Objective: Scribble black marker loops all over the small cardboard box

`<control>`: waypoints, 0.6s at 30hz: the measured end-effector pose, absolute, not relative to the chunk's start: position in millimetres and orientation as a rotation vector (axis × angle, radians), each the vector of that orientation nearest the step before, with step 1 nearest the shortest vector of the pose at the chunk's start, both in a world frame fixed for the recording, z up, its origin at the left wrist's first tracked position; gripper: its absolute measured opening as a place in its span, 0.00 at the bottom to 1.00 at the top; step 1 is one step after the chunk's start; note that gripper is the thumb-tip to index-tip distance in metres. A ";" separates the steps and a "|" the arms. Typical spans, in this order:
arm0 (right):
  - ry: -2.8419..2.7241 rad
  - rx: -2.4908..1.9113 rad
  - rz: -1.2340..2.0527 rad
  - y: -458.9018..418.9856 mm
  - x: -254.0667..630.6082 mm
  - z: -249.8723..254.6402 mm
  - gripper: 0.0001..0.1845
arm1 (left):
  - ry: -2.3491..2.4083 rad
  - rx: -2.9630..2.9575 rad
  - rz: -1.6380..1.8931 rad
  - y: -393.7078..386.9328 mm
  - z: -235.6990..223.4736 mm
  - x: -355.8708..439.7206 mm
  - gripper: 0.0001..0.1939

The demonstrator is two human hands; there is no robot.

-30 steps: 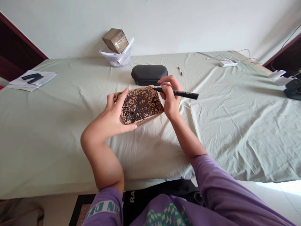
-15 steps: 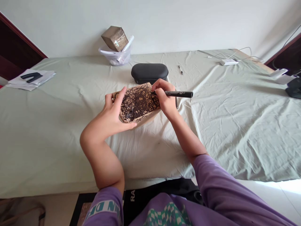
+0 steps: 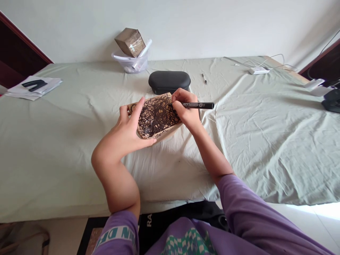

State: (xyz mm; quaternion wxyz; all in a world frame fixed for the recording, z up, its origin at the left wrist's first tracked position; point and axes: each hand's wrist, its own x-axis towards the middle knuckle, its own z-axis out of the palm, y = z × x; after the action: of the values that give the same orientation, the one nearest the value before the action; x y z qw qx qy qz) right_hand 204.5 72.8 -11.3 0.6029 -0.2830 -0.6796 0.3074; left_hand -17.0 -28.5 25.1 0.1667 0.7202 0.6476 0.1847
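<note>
A brown cardboard box (image 3: 156, 118), its top covered in black looping scribbles, sits tilted at an angle on the cloth in front of me. My left hand (image 3: 131, 125) grips the box's left end, thumb along the near side and fingers over the top and far edge. Pinched in my right hand (image 3: 187, 109) is a black marker pen (image 3: 200, 105), lying nearly level with its back end to the right. The pen's tip is at the scribbled top, partly hidden by my fingers. Right behind the box lies a black hard case (image 3: 170, 80).
A clear plastic tub (image 3: 130, 64) holding a taped cardboard box (image 3: 130, 41) stands by the wall. Papers (image 3: 50, 86) with a black stapler-like object (image 3: 34, 85) lie far left. A small pen (image 3: 204, 78) and a white power strip (image 3: 259, 70) are on the green tablecloth (image 3: 265, 134).
The marker in my right hand has shifted slightly left over the box top, its back end moving with it. My left hand still holds the box's left end.
</note>
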 end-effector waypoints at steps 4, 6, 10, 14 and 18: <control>-1.575 -0.620 0.695 74.1 204.1 -12.0 0.07 | 1.842 2.089 0.517 -31.4 27.0 -15.1 0.69; -1.577 -0.605 0.675 76.5 204.3 -14.0 0.08 | 1.833 2.108 0.516 -32.8 27.9 -14.6 0.67; -1.607 -0.643 0.610 81.5 205.8 -18.4 0.12 | 1.842 2.103 0.514 -33.4 27.7 -15.2 0.67; -1.633 -0.666 0.574 83.4 206.3 -20.3 0.15 | 1.837 2.109 0.547 -30.6 22.8 -17.4 0.69; -1.630 -0.650 0.584 82.6 205.3 -19.7 0.14 | 1.854 2.114 0.571 -28.1 17.3 -19.2 0.72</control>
State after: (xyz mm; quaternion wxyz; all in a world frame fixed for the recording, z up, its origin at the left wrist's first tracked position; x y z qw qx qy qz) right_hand 205.3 82.6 -19.7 0.6021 -0.2804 -0.7038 0.2522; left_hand -19.2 -28.1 17.3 0.1359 0.7300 0.6401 0.1971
